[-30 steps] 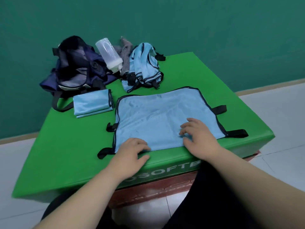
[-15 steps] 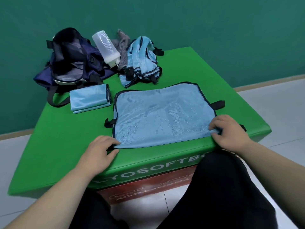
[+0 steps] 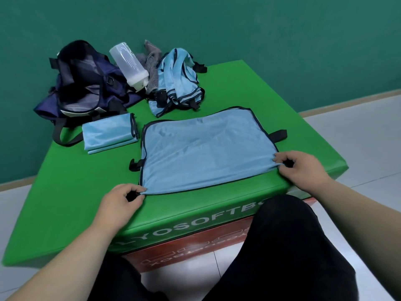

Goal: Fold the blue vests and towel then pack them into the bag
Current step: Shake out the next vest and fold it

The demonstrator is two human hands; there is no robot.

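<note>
Vest lies flat at front edge of mat. L hand pinches its near-left corner, thumb to forefinger. R hand pinches near-right corner; fabric puckers there. Procedure: lift both corners evenly, carry to far hem, align edges, tuck straps. Bag sits rear-left, gaping open. Vs. 1 s ago: hands, then pressing mid-hem, have moved out to corners.

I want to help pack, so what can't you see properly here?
All in the head view:
- Inside of the bag: dark, hidden by its own rim.
- The grey towel: mostly behind the bottle and the crumpled vest.
- Near corners of the flat vest: covered by the left hand and right hand pinching them.
- Lettering on the mat: its end hidden by a leg.
</note>
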